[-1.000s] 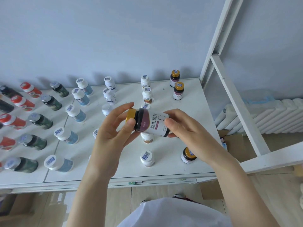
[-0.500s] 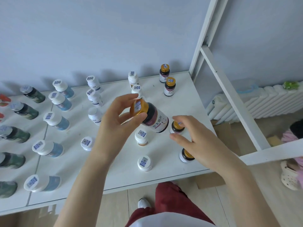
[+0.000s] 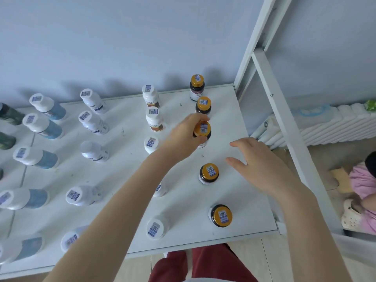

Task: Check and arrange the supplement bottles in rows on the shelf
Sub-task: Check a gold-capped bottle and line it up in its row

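Observation:
My left hand (image 3: 183,135) grips a dark bottle with a gold cap (image 3: 202,131), upright on the white shelf (image 3: 234,216), third in the right-hand row. Behind it stand two gold-capped bottles (image 3: 196,86) (image 3: 203,105); in front stand two more (image 3: 209,173) (image 3: 220,215). My right hand (image 3: 258,165) hovers open to the right of the row, holding nothing. To the left run rows of white-capped bottles: a white row (image 3: 154,119), another white row (image 3: 92,123) and a blue-labelled row (image 3: 41,127).
Dark green bottles (image 3: 8,115) stand at the far left edge. A white frame post (image 3: 270,88) rises at the shelf's right side, with a white radiator (image 3: 325,127) beyond. A person in pink (image 3: 364,186) is low at the right. The wall is right behind the shelf.
The gold-capped bottle went from held tilted in the air to standing upright in the right-hand row. My right hand let go and drew off to the right. The view shifted left.

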